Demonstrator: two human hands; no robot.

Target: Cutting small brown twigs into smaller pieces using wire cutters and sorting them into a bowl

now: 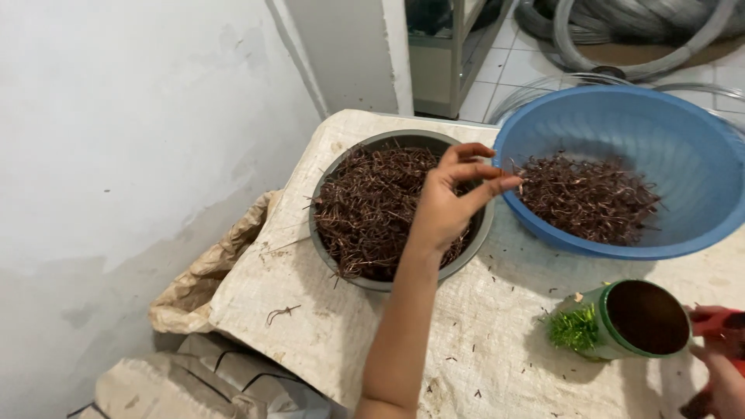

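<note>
My left hand point(450, 198) reaches over a grey metal bowl point(322, 233) full of brown bent wire pieces point(372, 209). Its thumb and forefinger meet at the rim of a blue plastic basin point(621, 124) and seem to pinch one small wire piece point(518, 188). The basin holds a smaller heap of the same brown pieces point(590, 198). My right hand point(722, 372) is at the bottom right edge, mostly cut off, closed on a red tool handle point(718, 320). Beside it lies a green cup point(632, 318) on its side with a tuft of green bristles point(574, 327).
Everything rests on a table covered with white woven sacking point(326, 326). One stray wire piece point(281, 313) lies on it at the left. Crumpled sacks point(194, 287) hang off the left edge by a white wall. Coils of grey hose point(636, 31) lie on the tiled floor behind.
</note>
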